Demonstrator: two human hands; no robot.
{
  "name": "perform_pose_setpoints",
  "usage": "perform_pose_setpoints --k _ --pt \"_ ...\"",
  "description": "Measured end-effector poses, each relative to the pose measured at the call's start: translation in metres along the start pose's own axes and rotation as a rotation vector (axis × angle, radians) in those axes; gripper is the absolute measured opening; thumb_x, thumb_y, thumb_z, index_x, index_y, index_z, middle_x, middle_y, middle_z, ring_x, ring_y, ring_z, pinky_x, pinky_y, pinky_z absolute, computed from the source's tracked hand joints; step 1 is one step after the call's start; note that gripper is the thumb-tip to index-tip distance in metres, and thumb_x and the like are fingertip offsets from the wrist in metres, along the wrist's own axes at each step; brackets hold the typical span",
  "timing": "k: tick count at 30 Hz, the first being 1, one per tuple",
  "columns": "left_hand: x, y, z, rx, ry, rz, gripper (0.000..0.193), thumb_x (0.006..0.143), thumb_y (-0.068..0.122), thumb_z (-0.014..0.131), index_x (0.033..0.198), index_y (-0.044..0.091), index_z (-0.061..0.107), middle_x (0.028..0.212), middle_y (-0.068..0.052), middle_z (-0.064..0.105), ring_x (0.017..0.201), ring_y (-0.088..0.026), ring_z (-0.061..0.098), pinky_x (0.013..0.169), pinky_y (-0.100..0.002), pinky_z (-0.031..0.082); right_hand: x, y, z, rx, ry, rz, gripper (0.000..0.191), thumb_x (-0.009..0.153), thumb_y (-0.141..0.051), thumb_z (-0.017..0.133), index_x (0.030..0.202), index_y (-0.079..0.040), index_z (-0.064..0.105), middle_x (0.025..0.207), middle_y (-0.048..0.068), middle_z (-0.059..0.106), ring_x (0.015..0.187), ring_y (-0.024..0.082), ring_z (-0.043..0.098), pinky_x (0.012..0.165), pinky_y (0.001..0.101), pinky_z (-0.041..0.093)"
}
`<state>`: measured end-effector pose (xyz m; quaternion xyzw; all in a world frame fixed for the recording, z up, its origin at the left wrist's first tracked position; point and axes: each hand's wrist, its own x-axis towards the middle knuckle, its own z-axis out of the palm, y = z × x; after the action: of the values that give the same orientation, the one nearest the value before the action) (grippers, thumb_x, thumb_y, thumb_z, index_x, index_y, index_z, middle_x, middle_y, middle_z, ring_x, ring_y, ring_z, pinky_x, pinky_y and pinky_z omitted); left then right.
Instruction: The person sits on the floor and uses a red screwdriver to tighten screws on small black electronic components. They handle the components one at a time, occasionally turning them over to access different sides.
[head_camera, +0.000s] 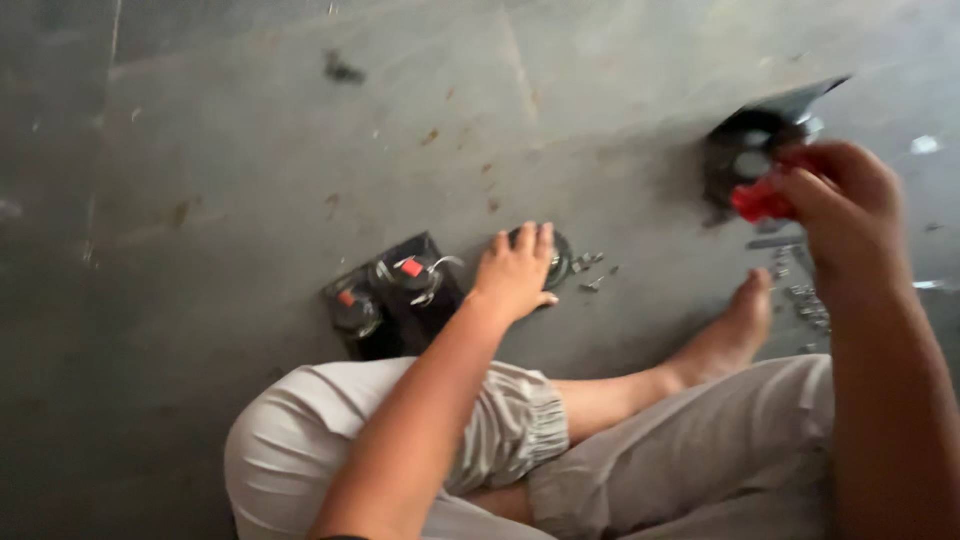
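Screws (590, 272) lie loose on the floor (250, 150) just beside our left hand (515, 270), which rests flat, fingers together, on a round black part (556, 258). Our right hand (840, 205) is raised, pinching a red tool (760, 200) near a black fan (745, 160). Any sweep of foot (735, 325) or hand could, we judge, scatter those screws.
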<state>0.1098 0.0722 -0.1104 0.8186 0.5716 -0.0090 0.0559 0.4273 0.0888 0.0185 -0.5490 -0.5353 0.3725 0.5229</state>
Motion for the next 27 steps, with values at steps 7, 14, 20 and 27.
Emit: perform_pose_setpoints --k 7,14,20,27 --pt "-0.01 0.019 -0.011 -0.24 0.204 -0.087 0.096 0.08 0.043 0.081 0.15 -0.003 0.033 0.132 -0.025 0.052 0.109 -0.045 0.06 0.093 -0.051 0.053 -0.062 0.0 -0.116 0.792 0.456 -0.074 0.02 0.098 0.004 0.062 0.117 0.01 0.063 0.103 0.017 0.067 0.091 0.028 0.072 0.083 0.0443 0.065" --pt "0.066 0.116 -0.05 -0.259 0.361 -0.011 0.093 0.08 0.045 0.083 0.147 0.002 0.036 0.137 -0.02 0.05 0.116 -0.042 0.057 0.1 -0.051 0.049 -0.076 -0.008 -0.138 0.739 0.489 -0.248 0.015 0.11 0.0 0.068 0.121 0.008 0.064 0.106 0.014 0.067 0.095 0.025 0.069 0.092 0.0452 0.062" --pt "0.132 0.22 -0.033 -0.258 0.283 -0.053 0.105 0.078 0.054 0.082 0.154 0.005 0.03 0.148 -0.018 0.04 0.121 -0.049 0.05 0.103 -0.055 0.044 -0.097 -0.04 -0.181 0.772 0.552 -0.233 0.013 0.108 -0.005 0.068 0.117 0.005 0.064 0.103 0.011 0.067 0.091 0.022 0.068 0.091 0.0425 0.061" --pt "0.122 0.266 0.004 -0.262 0.166 -0.094 0.128 0.067 0.069 0.082 0.16 0.008 0.017 0.164 -0.022 0.018 0.144 -0.054 0.025 0.114 -0.068 0.029 -0.113 -0.056 -0.205 0.794 0.571 -0.203 0.012 0.106 -0.005 0.067 0.115 0.003 0.063 0.103 0.011 0.067 0.093 0.022 0.068 0.094 0.043 0.06"
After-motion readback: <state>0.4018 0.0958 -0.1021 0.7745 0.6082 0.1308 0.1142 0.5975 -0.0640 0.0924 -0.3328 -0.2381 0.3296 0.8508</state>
